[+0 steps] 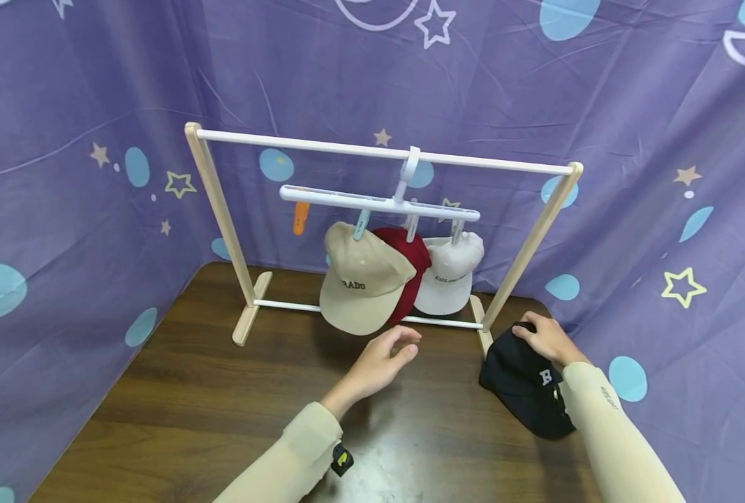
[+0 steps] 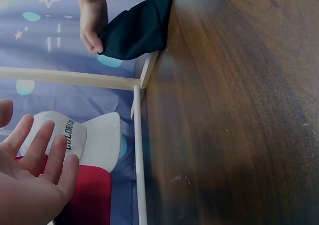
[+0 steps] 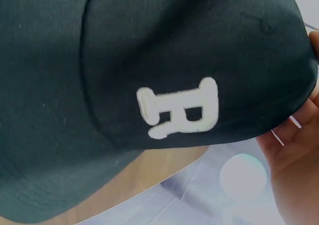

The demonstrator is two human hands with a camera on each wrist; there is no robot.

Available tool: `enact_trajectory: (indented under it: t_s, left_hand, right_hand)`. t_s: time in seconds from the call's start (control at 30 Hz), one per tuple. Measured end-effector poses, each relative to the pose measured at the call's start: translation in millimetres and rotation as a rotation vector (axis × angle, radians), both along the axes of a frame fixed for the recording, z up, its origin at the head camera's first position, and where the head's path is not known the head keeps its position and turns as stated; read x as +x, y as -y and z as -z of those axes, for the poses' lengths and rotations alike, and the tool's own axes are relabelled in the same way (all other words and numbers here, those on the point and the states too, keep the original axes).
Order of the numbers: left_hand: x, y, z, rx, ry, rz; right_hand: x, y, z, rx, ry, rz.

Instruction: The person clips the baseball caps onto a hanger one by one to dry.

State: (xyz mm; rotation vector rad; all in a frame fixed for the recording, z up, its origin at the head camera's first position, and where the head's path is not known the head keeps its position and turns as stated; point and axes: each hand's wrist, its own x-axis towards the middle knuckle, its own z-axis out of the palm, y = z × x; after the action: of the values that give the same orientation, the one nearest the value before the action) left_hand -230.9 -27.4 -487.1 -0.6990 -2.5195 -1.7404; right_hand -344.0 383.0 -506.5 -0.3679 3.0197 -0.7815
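Observation:
My right hand (image 1: pixel 548 338) pinches the crown of a black cap (image 1: pixel 517 374) at the right end of the rack. A white letter R (image 3: pixel 184 108) shows on that cap in the right wrist view. My left hand (image 1: pixel 378 363) is empty, its fingers loosely bent, in front of the hanging caps. From a white clip hanger (image 1: pixel 347 199) hang a beige cap (image 1: pixel 359 272), a dark red cap (image 1: pixel 417 279) and a white cap (image 1: pixel 450 269). The beige cap partly hides the red one. An orange clip (image 1: pixel 300 218) at the hanger's left end holds nothing.
The wooden rack has a white top rail (image 1: pixel 322 145), a low white bar (image 1: pixel 284 305) and a right post (image 1: pixel 531 244) close to the black cap. It stands on a brown wooden table (image 1: pixel 221 419). A purple patterned curtain (image 1: pixel 96 84) surrounds the table's back and sides.

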Motion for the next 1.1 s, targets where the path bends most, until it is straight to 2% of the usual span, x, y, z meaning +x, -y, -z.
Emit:
enact_trajectory:
  t_s: [0.23,0.43,0.6,0.83,1.1]
  left_hand:
    - [-1.5,-1.4,7.5,0.030,0.022,0.006]
    - [-2.0,-2.9,11.4,0.033,0.031,0.007]
    - [-1.7,-3.8,13.3,0.026,0.043,0.012]
    - [-1.3,-6.6,14.8,0.021,0.041,0.016]
    - [-3.2,-8.0,16.1,0.008,0.037,0.029]
  right_hand:
    - [5.5,4.6,-7.7,0.024,-0.068,-0.075]
    - [11.9,13.9,-13.4,0.002,-0.131,-0.139]
    - [17.2,25.7,-17.8,-0.049,-0.176,-0.181]
    - [27.9,46.5,-25.8,-0.136,-0.204,-0.284]
    - [37.4,69.8,-33.7,-0.197,-0.222,-0.341]
